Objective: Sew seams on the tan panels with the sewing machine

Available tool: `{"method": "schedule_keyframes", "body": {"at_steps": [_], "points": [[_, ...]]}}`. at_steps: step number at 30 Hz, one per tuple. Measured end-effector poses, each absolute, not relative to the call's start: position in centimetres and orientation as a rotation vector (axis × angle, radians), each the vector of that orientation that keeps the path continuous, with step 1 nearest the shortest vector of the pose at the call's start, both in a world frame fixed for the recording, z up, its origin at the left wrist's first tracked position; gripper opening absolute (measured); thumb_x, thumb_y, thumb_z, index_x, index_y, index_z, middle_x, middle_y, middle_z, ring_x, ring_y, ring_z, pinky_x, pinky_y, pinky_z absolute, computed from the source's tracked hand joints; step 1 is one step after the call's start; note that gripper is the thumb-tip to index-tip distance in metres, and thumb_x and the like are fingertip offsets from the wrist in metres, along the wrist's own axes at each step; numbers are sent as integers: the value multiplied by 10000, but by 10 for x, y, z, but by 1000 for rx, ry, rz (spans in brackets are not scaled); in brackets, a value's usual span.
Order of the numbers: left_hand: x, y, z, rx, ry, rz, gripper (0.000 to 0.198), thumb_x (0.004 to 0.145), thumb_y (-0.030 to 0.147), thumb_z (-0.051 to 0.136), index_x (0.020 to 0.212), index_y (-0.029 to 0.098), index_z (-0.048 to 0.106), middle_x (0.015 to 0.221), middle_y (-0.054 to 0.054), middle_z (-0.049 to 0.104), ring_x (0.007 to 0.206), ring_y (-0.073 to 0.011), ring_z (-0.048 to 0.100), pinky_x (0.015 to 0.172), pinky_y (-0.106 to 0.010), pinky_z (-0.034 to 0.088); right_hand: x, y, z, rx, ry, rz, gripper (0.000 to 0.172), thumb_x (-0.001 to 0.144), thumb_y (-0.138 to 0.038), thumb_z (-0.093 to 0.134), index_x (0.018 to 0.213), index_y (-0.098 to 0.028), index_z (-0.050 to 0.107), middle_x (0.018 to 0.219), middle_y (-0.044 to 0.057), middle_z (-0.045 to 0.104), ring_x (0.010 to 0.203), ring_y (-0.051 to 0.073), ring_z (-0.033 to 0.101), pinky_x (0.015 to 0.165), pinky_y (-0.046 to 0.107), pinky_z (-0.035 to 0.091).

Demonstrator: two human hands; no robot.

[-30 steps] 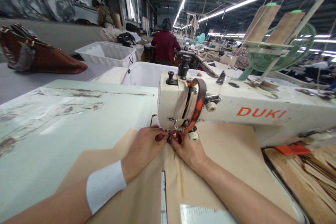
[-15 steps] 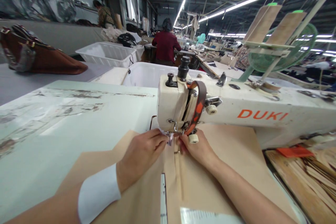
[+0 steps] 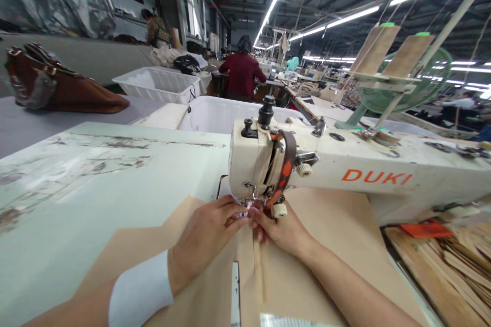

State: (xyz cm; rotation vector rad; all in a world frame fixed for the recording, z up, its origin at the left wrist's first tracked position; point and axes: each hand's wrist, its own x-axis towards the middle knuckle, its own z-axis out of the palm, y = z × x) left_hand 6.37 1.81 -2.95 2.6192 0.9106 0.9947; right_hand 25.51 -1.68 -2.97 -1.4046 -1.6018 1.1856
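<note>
A white sewing machine marked DUKI stands over large tan sheets on a pale green table. My left hand, with a white cuff at the wrist, has its fingers pinched together at the needle area. My right hand meets it there, thumb and fingers drawn together beneath the machine head. What either hand pinches is too small to make out. A narrow tan strip with a seam-like ridge runs from the hands toward me.
White bins and a brown bag are beyond the table. Thread cones and a green fan rise behind the machine. At right lies a wooden board with strips. A person in dark red sits ahead.
My right hand has moved left, its fingertips now against those of my left hand and over the strip's metal piece seen before. The view has shifted slightly.
</note>
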Motion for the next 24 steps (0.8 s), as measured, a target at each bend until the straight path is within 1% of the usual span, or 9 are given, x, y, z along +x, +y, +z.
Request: {"method": "schedule_keyframes", "body": {"at_steps": [1, 3, 5, 7, 11, 14, 17, 20, 24], "points": [[64, 19, -28, 2503, 940, 947, 121, 913, 177, 643, 971, 197, 748, 882, -14, 720, 665, -144, 672, 630, -229, 547, 256, -18, -28, -1409, -1641, 1119, 375, 918, -471, 526, 698, -168, 536, 560, 6, 571, 472, 125, 568, 472, 212, 438], [65, 19, -26, 2258, 965, 857, 134, 884, 213, 687, 992, 237, 762, 874, 10, 728, 668, -137, 669, 630, -214, 531, 256, -20, -24, -1411, -1714, 996, 333, 937, -389, 501, 680, -178, 509, 545, -16, 520, 479, 106, 521, 499, 204, 404], [65, 20, -26, 2090, 942, 828, 142, 889, 253, 673, 994, 260, 770, 914, 11, 739, 741, -154, 685, 683, -226, 531, 254, -21, -21, -1413, -1774, 902, 313, 937, -338, 489, 664, -184, 485, 528, -32, 470, 479, 99, 473, 513, 205, 379], [65, 21, -27, 2001, 910, 840, 146, 891, 280, 655, 969, 259, 777, 948, 5, 745, 804, -169, 697, 731, -236, 532, 252, -21, -19, -1422, -1820, 828, 287, 932, -302, 481, 669, -186, 482, 541, -34, 466, 495, 99, 458, 530, 206, 369], [64, 24, -28, 2026, 977, 836, 161, 876, 294, 633, 878, 238, 784, 899, 0, 752, 785, -172, 703, 716, -232, 528, 254, -19, -20, -1473, -1864, 709, 266, 928, -264, 456, 686, -182, 530, 587, -14, 555, 534, 110, 513, 556, 208, 371], [64, 27, -27, 2078, 1077, 837, 171, 856, 248, 613, 851, 218, 781, 862, -11, 752, 747, -180, 696, 681, -242, 516, 261, -14, -18, -1571, -1826, 563, 251, 894, -267, 493, 675, -169, 566, 690, 52, 652, 661, 169, 601, 607, 237, 397], [65, 29, -25, 2113, 1147, 842, 181, 824, 187, 603, 830, 208, 783, 826, -19, 748, 704, -182, 681, 669, -255, 497, 267, -11, -17, -1660, -1794, 436, 253, 857, -287, 544, 643, -157, 578, 730, 103, 675, 712, 219, 623, 638, 273, 412], [67, 28, -24, 2147, 1182, 836, 200, 823, 168, 589, 830, 204, 786, 824, -24, 744, 688, -175, 671, 655, -250, 482, 268, -9, -20, -1681, -1795, 389, 235, 859, -278, 555, 667, -155, 612, 736, 100, 684, 702, 213, 633, 644, 267, 424], [68, 28, -25, 2191, 1202, 824, 201, 842, 189, 586, 843, 197, 787, 808, -25, 734, 670, -169, 655, 639, -247, 465, 265, -9, -23, -1682, -1798, 346, 188, 856, -256, 581, 710, -158, 647, 777, 94, 703, 711, 201, 645, 661, 257, 444]]}}
